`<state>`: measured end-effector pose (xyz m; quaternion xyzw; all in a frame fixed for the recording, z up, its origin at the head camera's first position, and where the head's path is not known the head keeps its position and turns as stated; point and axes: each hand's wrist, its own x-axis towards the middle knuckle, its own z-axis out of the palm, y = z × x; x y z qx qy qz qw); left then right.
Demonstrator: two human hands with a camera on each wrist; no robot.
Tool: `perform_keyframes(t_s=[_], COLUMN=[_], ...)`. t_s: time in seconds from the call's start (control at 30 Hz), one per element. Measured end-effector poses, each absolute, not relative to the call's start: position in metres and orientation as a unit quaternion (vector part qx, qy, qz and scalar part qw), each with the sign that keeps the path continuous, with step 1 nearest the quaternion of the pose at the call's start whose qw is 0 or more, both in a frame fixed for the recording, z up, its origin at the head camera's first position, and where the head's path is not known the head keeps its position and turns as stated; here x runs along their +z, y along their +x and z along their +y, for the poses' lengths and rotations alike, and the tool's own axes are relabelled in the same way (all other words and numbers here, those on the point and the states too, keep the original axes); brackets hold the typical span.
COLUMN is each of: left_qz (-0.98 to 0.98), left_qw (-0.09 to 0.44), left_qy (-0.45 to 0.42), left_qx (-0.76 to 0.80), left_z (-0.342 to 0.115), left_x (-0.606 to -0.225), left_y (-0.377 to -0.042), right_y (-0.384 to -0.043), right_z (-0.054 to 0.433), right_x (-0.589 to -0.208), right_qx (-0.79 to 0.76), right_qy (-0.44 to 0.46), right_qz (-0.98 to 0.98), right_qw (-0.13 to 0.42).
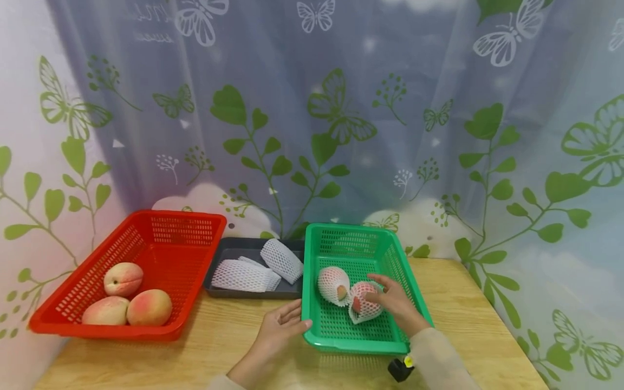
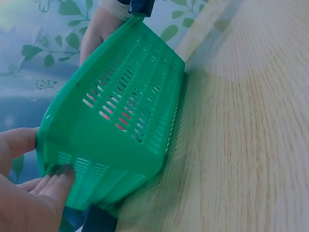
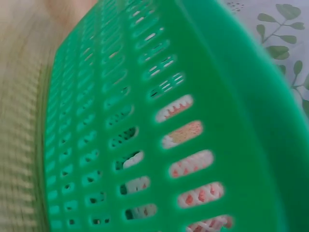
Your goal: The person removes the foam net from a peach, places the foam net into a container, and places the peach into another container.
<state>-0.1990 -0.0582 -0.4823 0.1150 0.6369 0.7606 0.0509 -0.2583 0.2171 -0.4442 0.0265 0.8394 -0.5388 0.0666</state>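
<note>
In the head view, my right hand [image 1: 398, 306] reaches into the green basket [image 1: 326, 342]. Its thumb lies on a peach in a white foam net [image 1: 359, 313], with the index finger at the far side; the other fingers are mostly hidden. Left of it sits another foam-netted peach [image 1: 333, 284]. My left hand [image 1: 277, 330] grips the basket's near left rim, thumb at the edge. From the left wrist, that hand [image 2: 36, 193] shows its fingers against the outer wall. Through slots in the basket wall [image 3: 236, 159], the right wrist view shows pieces of netted fruit.
A red basket [image 1: 170, 331] with three bare peaches [image 1: 149, 307] stands at the left. Between the baskets lies a dark grey tray [image 1: 229, 295] holding white foam nets [image 1: 241, 274]. The wooden table [image 1: 205, 352] meets a patterned curtain [image 1: 273, 108] behind.
</note>
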Motion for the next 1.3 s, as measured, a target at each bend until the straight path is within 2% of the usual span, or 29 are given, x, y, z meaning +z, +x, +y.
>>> perform_keyframes(t_s=[0.13,0.3,0.47,0.73,1.07,1.3], left_qz=[0.646,0.638,0.627,0.619,0.622,0.623], left_qw=[0.068,0.066,0.069,0.076,0.069,0.07], left_qy=[0.064,0.042,0.041,0.047,0.048,0.033], left_qx=[0.758,0.766,0.775,0.78,0.778,0.779], left_z=[-0.054,-0.053,-0.052,-0.052,-0.05,-0.051], left_x=[-0.477,-0.477,-0.479,-0.477,-0.479,-0.478], left_y=[-0.195,-0.194,-0.194,-0.194,-0.195,-0.195], right_y=[-0.259,-0.261,-0.262,-0.259,-0.258,-0.261], right_z=[0.214,0.21,0.21,0.21,0.211,0.21], right_x=[-0.449,-0.457,-0.461,-0.459,-0.46,-0.463], right_qx=[-0.515,-0.481,-0.447,-0.497,-0.478,-0.482], right_qy=[0.028,0.011,-0.002,0.011,0.017,0.033], right_qz=[0.854,0.875,0.893,0.864,0.874,0.872], right_qw=[0.071,0.062,0.058,0.082,0.09,0.082])
